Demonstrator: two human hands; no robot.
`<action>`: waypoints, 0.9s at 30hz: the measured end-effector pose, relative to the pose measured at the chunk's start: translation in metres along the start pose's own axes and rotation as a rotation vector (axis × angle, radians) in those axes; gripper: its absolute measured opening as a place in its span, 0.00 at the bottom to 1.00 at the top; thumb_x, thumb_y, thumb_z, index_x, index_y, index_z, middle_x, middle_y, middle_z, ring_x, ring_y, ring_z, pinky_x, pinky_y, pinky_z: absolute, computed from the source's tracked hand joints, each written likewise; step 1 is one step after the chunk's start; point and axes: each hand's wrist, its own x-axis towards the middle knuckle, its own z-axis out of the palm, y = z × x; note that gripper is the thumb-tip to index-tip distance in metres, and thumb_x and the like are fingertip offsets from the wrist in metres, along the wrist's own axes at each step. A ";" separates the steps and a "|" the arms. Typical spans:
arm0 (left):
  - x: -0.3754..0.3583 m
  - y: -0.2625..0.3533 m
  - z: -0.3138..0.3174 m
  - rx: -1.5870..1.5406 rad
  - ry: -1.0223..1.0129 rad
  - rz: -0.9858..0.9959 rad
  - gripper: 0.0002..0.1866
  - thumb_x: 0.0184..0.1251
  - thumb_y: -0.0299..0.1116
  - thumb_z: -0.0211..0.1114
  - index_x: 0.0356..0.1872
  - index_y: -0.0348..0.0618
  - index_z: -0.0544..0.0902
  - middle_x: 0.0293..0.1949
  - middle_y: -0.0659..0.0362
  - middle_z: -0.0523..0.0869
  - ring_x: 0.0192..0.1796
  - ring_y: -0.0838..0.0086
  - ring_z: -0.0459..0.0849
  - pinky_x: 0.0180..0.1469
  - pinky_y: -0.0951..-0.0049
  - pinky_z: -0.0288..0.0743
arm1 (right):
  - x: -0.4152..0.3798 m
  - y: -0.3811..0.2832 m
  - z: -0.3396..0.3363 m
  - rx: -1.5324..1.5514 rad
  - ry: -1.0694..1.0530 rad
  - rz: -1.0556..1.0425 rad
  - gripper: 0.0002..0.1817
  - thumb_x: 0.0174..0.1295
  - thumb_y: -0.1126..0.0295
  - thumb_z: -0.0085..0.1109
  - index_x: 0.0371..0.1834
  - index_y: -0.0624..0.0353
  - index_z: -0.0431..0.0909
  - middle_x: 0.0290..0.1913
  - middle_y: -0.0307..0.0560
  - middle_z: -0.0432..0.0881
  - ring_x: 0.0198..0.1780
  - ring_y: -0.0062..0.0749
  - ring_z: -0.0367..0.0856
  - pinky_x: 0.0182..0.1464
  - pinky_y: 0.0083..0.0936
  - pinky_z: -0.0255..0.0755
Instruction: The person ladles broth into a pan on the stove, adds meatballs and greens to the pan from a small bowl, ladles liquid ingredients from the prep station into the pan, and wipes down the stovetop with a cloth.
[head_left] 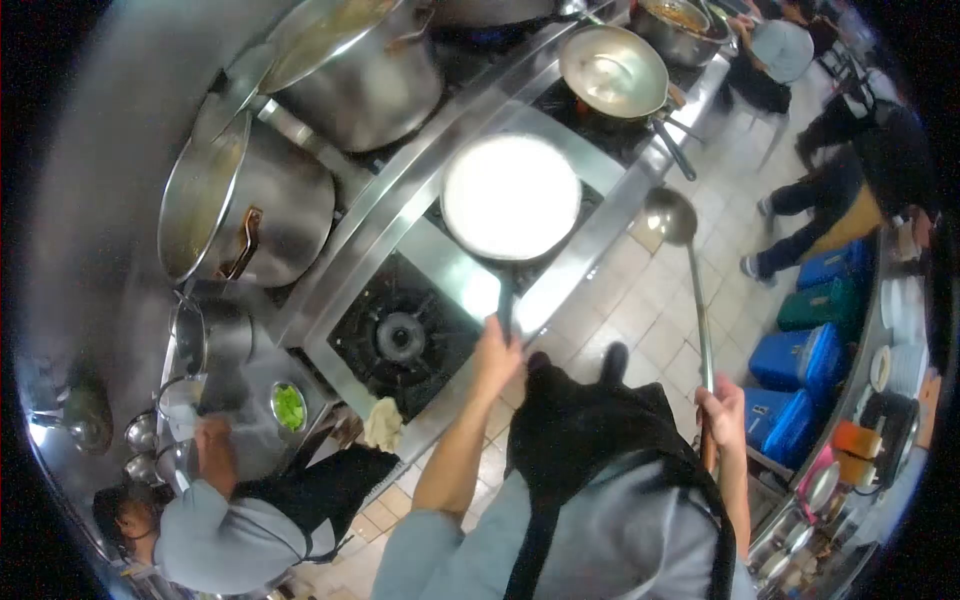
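Note:
A pan (pixel 511 197) filled with something bright white rests on a burner at the middle of the stove. My left hand (pixel 497 358) is wrapped round the pan's dark handle, at the stove's front edge. On the right, my right hand (pixel 722 408) grips the lower part of a long-handled ladle (pixel 671 216). The ladle's bowl is up over the tiled floor, to the right of the pan and apart from it. What the bowl holds, if anything, is too unclear to tell.
Large steel pots (pixel 247 203) stand behind the stove. Another pan (pixel 613 72) sits at the back right, beside a food pot (pixel 682 28). An uncovered burner (pixel 400 337) is nearer. A co-worker (pixel 225 525) stands at lower left; other people and blue bins (pixel 797 357) are right.

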 end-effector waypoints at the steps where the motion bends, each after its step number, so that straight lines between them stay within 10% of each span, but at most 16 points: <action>1: 0.001 -0.001 -0.002 0.011 0.022 0.029 0.22 0.67 0.35 0.60 0.58 0.39 0.68 0.47 0.35 0.83 0.50 0.39 0.82 0.53 0.48 0.76 | 0.003 0.014 -0.011 0.021 0.014 0.017 0.18 0.62 0.76 0.58 0.55 0.67 0.76 0.27 0.40 0.78 0.17 0.21 0.71 0.18 0.20 0.67; 11: -0.027 0.044 -0.015 0.262 0.067 -0.043 0.35 0.63 0.43 0.67 0.68 0.41 0.66 0.50 0.37 0.83 0.53 0.44 0.83 0.55 0.55 0.76 | 0.061 0.096 -0.145 0.156 -0.083 0.121 0.17 0.59 0.76 0.57 0.52 0.71 0.77 0.25 0.43 0.77 0.16 0.25 0.73 0.18 0.22 0.69; 16: -0.068 0.099 0.025 0.390 0.710 0.377 0.33 0.63 0.37 0.70 0.66 0.32 0.69 0.54 0.40 0.82 0.54 0.50 0.83 0.60 0.62 0.74 | 0.091 0.103 -0.204 0.094 -0.133 0.149 0.17 0.56 0.78 0.52 0.49 0.73 0.76 0.24 0.43 0.76 0.15 0.24 0.71 0.17 0.22 0.66; 21: -0.066 0.096 0.121 -0.102 0.319 0.074 0.16 0.73 0.40 0.63 0.51 0.37 0.84 0.41 0.59 0.87 0.40 0.79 0.82 0.43 0.78 0.77 | 0.124 0.121 -0.221 0.020 -0.176 0.212 0.15 0.58 0.75 0.54 0.49 0.70 0.77 0.24 0.42 0.77 0.15 0.26 0.73 0.17 0.22 0.67; 27: 0.031 0.030 0.233 -0.566 0.016 -0.236 0.10 0.72 0.38 0.64 0.45 0.43 0.84 0.36 0.64 0.85 0.34 0.81 0.80 0.36 0.79 0.75 | 0.147 0.150 -0.213 0.051 -0.217 0.316 0.12 0.58 0.75 0.51 0.43 0.68 0.76 0.24 0.42 0.76 0.15 0.25 0.73 0.18 0.22 0.68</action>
